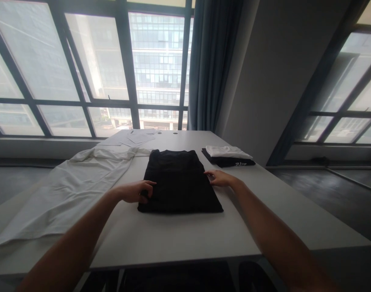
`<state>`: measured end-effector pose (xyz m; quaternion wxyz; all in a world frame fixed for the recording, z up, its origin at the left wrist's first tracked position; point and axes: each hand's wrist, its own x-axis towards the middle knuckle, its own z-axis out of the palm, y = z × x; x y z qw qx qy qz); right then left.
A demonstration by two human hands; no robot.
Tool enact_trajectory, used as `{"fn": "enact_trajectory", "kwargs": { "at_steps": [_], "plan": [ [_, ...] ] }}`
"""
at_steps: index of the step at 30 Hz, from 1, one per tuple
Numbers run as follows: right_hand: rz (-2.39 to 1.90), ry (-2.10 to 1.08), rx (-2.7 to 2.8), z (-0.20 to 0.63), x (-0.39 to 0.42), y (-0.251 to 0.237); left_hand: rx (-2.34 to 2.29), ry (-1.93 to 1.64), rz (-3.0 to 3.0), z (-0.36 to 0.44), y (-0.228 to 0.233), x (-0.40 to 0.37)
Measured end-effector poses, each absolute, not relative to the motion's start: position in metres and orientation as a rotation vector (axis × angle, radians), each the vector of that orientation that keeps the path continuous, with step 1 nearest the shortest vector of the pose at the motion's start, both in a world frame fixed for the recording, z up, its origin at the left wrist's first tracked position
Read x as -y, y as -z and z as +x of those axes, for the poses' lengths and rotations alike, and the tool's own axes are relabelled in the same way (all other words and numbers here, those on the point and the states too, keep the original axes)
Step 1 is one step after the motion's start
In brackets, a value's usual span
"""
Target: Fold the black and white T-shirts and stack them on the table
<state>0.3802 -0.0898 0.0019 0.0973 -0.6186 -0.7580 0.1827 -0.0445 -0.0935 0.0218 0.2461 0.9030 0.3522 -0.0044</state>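
Note:
A black shirt [177, 178], folded into a neat block, lies flat on the white table in front of me. At its left edge my left hand [136, 191] has its index finger stretched over the cloth, and the other fingers curl around the border. My right hand [219, 177] is at the opposite edge, fingertips closed on the side of the fabric. The undersides of both hands' grips are partly hidden.
A white garment [73, 190] is spread loosely on the left of the table [173, 239]. Folded white [228, 152] and black clothes [238, 162] are stacked at the back right. Paper sheets [133, 138] lie at the far end, before the windows and a blue curtain [211, 65].

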Motion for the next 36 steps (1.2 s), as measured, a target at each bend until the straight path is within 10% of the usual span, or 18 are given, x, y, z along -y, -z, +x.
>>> {"fn": "enact_trajectory", "kwargs": {
  "at_steps": [12, 20, 36],
  "plan": [
    [-1.715, -0.643, 2.305, 0.385, 0.097, -0.008, -1.177, -1.123, 1.780, -0.030, 0.021, 0.046],
    [-1.415, -1.001, 2.315, 0.383, 0.117, -0.032, -1.227, -1.189, 1.586, -0.023, 0.029, 0.040],
    [-1.208, -0.411, 1.606, 0.355, 0.087, -0.012, -1.025, -1.166, 1.867, -0.027, 0.000, 0.067]
  ]
}}
